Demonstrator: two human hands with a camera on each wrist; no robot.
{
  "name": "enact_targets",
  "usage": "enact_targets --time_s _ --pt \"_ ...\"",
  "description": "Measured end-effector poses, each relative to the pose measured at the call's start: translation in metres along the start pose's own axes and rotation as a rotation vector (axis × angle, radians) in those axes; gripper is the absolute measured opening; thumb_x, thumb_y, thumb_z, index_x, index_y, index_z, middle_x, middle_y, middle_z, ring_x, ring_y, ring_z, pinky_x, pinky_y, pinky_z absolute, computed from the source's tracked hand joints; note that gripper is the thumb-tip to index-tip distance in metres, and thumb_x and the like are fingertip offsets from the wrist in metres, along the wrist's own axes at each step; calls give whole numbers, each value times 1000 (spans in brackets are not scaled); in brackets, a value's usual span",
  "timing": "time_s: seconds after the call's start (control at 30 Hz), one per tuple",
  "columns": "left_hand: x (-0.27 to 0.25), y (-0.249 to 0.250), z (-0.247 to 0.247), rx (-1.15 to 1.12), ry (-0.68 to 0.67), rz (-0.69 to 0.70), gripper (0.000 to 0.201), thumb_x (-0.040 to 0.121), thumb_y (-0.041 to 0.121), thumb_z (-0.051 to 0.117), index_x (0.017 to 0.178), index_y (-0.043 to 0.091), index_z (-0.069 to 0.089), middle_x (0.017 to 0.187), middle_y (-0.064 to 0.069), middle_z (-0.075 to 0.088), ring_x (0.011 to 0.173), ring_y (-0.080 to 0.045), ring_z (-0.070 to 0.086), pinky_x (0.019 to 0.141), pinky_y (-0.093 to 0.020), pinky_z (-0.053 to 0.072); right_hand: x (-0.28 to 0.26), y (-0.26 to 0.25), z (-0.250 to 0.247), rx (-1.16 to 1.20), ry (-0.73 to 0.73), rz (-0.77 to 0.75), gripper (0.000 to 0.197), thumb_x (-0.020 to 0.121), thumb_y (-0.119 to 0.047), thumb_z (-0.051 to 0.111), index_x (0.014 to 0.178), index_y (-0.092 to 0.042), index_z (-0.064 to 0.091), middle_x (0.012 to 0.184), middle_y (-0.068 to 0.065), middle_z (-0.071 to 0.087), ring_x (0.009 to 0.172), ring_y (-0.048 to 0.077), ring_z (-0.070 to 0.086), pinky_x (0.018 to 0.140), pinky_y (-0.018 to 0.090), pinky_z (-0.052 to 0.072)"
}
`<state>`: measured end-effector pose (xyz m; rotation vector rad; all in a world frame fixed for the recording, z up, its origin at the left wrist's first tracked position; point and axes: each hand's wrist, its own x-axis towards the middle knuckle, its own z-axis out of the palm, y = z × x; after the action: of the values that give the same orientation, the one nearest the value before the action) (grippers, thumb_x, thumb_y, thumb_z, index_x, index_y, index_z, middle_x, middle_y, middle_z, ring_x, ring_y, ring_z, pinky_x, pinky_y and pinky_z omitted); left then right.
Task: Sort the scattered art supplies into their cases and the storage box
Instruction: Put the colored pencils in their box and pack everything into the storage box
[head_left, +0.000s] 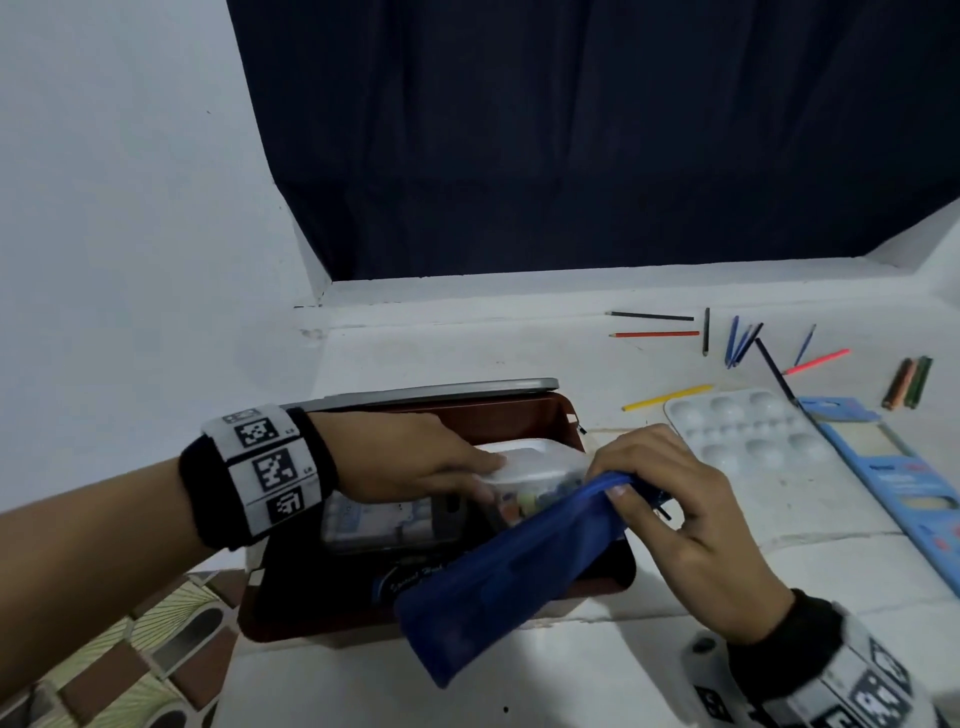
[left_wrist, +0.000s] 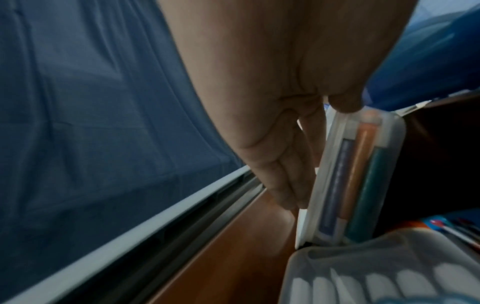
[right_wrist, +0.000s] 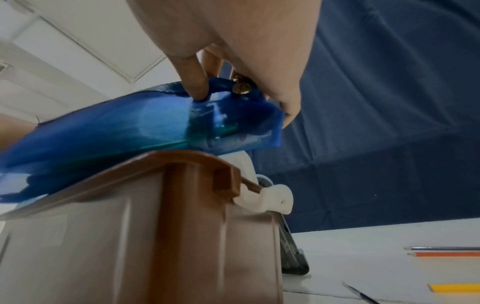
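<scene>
An open brown storage box (head_left: 566, 415) stands at the counter's left end. My left hand (head_left: 488, 462) reaches into it and holds a clear case of coloured markers (head_left: 540, 462), with the thumb on one edge and the fingers (left_wrist: 291, 174) flat along its side (left_wrist: 358, 174). A second clear case of white tubes (left_wrist: 363, 273) lies in the box below it. My right hand (head_left: 618, 483) pinches the zipper end of a blue pouch (head_left: 498, 582). The pouch lies slanted across the box's front rim (right_wrist: 182, 162), and in the right wrist view the fingers (right_wrist: 197, 86) grip it (right_wrist: 116, 127) beside the zipper pull.
The grey lid (head_left: 426, 391) stands up behind the box. To the right lie a white palette (head_left: 748, 431), a blue card package (head_left: 904, 478), loose pencils (head_left: 654, 334), a yellow pencil (head_left: 667, 397), blue pens (head_left: 737, 343) and crayons (head_left: 909, 382). The counter's edge drops to a tiled floor (head_left: 130, 649) at the left.
</scene>
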<state>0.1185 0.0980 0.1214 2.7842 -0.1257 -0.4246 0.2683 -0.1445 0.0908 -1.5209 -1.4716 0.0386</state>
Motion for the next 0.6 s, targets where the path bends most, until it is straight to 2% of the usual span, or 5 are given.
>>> enact_targets --time_s 0.17,0.27,0.37,0.5,0.6 --pt "-4 -2 -9 -101 54 -36 44 101 59 35 135 39 54 123 21 67 106 0 63 97 -31 49 6 0 3 -49 115 4 15 91 -7 55 93 -17 66 93 -8 63 95 18 56 79 22 40" --pt "-7 -3 -14 -118 118 -71 31 104 49 38 122 38 61 111 23 68 98 4 62 89 -24 49 7 2 5 -124 140 -31 16 90 -6 56 95 -16 67 95 -8 64 96 20 57 81 33 45" --pt "-11 -4 -17 -117 165 -105 35 104 50 37 127 37 60 115 19 68 102 0 63 92 -31 51 3 4 14 -186 52 -65 18 93 -12 54 101 -18 69 100 -10 65 97 20 58 80 42 47" --pt "-13 -5 -18 -102 172 -114 36 104 49 37 129 38 60 115 20 68 99 0 62 89 -29 51 2 4 30 -291 -144 -111 21 96 -21 49 109 -26 65 102 -12 64 92 14 56 80 36 46" --pt "-14 -5 -17 -86 174 -138 36 104 52 34 122 36 61 105 10 70 93 -9 65 85 -38 52 7 0 37 -326 -125 -106 23 96 -23 49 112 -24 66 103 -9 66 92 14 58 79 34 48"
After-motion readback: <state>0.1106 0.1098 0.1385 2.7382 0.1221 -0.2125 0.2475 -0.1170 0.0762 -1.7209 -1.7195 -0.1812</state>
